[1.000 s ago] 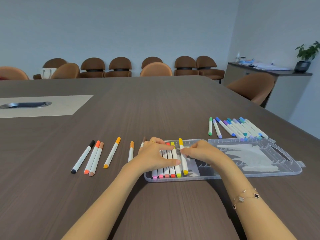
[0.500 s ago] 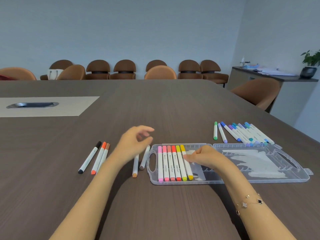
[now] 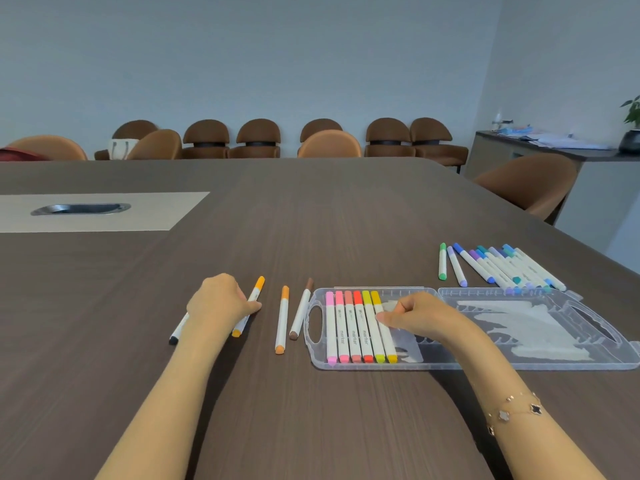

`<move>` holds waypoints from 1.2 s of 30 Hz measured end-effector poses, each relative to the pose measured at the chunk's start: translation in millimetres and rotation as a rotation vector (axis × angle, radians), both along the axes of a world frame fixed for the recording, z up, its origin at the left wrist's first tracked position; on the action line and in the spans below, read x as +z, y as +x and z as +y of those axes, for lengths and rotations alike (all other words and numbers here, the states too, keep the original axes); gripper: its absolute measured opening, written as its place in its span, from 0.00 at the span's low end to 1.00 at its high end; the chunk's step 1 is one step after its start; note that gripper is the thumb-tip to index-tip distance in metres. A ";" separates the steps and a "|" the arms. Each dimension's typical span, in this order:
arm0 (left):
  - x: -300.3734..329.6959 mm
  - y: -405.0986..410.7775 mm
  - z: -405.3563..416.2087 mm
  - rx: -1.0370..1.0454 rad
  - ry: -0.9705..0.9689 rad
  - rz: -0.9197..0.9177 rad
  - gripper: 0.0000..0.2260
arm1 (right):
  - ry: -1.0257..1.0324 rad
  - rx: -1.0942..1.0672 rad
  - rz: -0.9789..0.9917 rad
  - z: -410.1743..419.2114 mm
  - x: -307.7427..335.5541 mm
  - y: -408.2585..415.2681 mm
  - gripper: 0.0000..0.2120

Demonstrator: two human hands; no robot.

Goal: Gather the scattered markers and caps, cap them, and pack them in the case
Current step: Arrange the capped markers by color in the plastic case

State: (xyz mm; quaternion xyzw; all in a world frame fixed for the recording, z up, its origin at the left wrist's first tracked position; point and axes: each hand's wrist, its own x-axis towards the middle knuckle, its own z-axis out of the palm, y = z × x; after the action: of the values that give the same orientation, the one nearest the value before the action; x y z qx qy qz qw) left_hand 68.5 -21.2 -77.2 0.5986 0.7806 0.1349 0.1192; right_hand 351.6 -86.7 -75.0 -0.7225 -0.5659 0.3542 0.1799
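The clear plastic case lies open on the table; its left half holds several capped markers, pink through yellow. My right hand rests in the case, fingers curled, thumb and forefinger pinching the rightmost amber marker. To the left, my left hand closes over a yellow-orange marker lying on the table. A black marker pokes out beneath that wrist. An orange marker and a brown marker lie between the hand and the case.
Several green, blue and purple markers lie in a bunch behind the case lid. A metal cable hatch sits far left. Brown chairs line the far side. The table edge runs diagonally at right.
My left hand left the case and moved left across the loose markers onto the yellow-orange one. My right hand stayed on the amber marker, now lying in its slot.
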 end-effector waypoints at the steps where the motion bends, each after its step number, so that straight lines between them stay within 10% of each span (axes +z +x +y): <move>1: 0.1 4.3 -1.2 0.026 -0.002 0.049 0.13 | 0.004 -0.009 0.003 -0.2 -1.0 -0.1 0.15; 8: 20.5 39.5 -24.9 -0.227 0.004 -0.363 0.13 | 0.494 -0.162 0.125 -10.4 11.4 -21.7 0.09; 17: 22.9 86.8 -49.5 -0.465 -0.051 -0.698 0.10 | 0.318 -0.064 0.447 -21.9 21.1 -47.7 0.13; 36: 4.3 -11.9 -11.4 0.026 0.156 -0.239 0.02 | 0.114 -0.124 -0.098 -4.6 1.4 -6.9 0.19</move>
State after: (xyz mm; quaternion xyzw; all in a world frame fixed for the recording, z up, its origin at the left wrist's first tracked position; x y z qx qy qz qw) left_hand 56.6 -32.6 -72.8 0.5755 0.7557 0.2671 0.1625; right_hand 344.7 -91.2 -73.5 -0.7610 -0.5477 0.2738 0.2144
